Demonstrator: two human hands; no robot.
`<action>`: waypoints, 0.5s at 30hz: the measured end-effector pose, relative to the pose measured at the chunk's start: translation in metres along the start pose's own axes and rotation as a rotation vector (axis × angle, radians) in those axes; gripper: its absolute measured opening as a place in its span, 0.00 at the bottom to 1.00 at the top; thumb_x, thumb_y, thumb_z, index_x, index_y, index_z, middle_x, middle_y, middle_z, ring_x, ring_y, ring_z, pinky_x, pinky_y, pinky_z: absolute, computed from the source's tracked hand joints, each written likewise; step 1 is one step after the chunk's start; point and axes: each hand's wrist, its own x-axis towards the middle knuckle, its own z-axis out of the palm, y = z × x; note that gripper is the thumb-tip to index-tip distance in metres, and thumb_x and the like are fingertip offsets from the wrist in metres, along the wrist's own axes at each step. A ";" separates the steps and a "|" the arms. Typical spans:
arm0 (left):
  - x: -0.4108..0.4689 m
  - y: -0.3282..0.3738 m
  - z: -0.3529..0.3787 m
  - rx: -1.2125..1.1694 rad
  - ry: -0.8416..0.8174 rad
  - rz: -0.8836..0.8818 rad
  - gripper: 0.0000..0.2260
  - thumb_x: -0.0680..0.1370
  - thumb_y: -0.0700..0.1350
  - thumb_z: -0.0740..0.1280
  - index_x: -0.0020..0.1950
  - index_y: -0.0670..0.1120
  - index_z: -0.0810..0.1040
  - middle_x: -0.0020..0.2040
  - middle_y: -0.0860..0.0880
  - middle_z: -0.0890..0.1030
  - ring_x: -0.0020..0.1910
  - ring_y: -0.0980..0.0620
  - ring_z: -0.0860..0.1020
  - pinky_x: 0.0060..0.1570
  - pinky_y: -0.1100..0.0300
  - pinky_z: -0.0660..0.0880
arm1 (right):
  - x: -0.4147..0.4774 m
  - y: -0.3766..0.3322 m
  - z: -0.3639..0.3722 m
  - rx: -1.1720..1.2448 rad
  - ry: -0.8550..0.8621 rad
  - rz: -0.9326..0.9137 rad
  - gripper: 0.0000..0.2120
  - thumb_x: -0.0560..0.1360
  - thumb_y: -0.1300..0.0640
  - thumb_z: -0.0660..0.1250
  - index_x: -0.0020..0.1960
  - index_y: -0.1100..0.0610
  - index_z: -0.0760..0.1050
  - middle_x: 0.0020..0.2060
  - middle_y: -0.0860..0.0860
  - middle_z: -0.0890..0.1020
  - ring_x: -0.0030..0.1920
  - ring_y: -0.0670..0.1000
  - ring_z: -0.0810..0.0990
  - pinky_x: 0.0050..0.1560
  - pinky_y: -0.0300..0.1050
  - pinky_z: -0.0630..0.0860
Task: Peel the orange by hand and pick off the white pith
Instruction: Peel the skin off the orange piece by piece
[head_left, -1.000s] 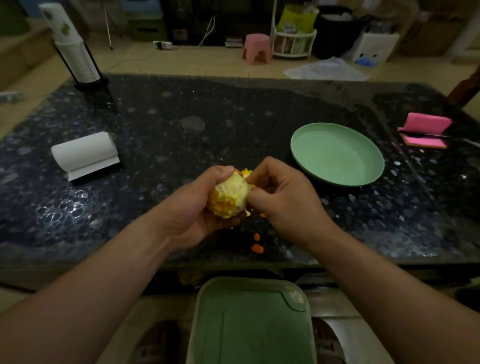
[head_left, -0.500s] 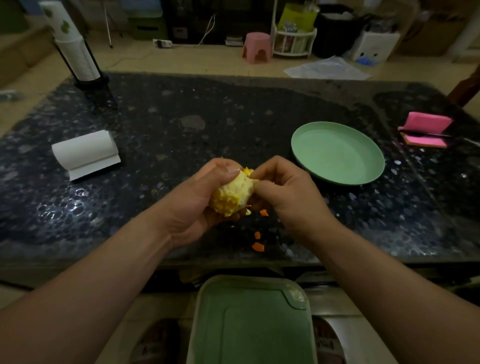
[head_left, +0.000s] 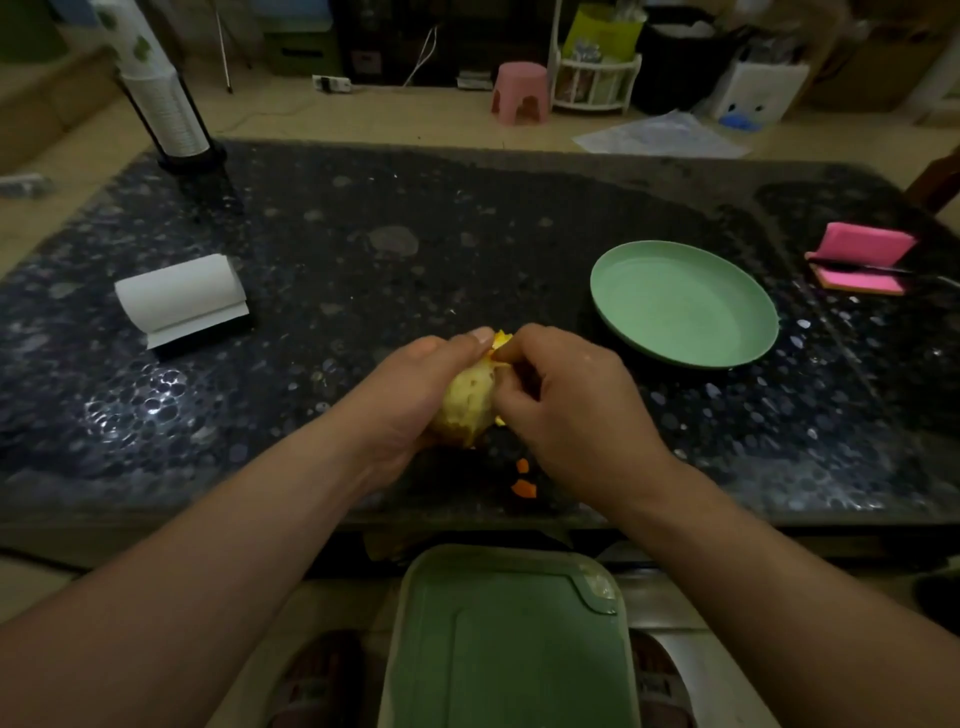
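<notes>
Currently picking pith off the orange (head_left: 470, 400).
Left hand (head_left: 415, 395) is cupping it; right hand (head_left: 576, 415) is pinching its top; small, slow pulls seem best.

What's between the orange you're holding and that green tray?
Two small peel scraps on the dark table, below the orange, above the green tray; head view.

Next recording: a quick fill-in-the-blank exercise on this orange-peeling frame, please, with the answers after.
The left hand cradles the pale, mostly peeled orange and the right hand pinches it, so ____ hands touch it.
The round plastic plate right of the hands is ____ in colour.
The white paper roll lies on the dark speckled table, to the ____ of the hands.
The small peel scraps on the table are ____ in colour.
Missing words: both; green; left; orange.
</notes>
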 end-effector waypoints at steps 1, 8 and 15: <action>0.000 -0.001 0.000 0.018 0.016 0.021 0.16 0.84 0.57 0.66 0.58 0.44 0.82 0.46 0.44 0.82 0.42 0.48 0.80 0.45 0.51 0.77 | 0.002 0.000 -0.003 -0.001 -0.049 0.007 0.04 0.80 0.54 0.68 0.51 0.52 0.80 0.41 0.45 0.79 0.41 0.46 0.77 0.42 0.46 0.75; 0.003 -0.009 0.000 0.112 -0.023 0.105 0.15 0.84 0.55 0.67 0.55 0.43 0.80 0.41 0.46 0.81 0.39 0.49 0.78 0.38 0.54 0.75 | 0.007 0.010 -0.013 0.133 -0.150 0.079 0.10 0.77 0.58 0.69 0.54 0.49 0.85 0.37 0.43 0.83 0.38 0.42 0.80 0.37 0.37 0.75; 0.009 -0.012 -0.007 0.157 -0.039 0.065 0.24 0.80 0.63 0.70 0.59 0.42 0.81 0.46 0.45 0.83 0.45 0.47 0.80 0.47 0.48 0.76 | 0.008 0.022 -0.016 0.221 -0.292 0.120 0.11 0.80 0.55 0.69 0.60 0.46 0.84 0.39 0.45 0.85 0.38 0.45 0.82 0.40 0.43 0.80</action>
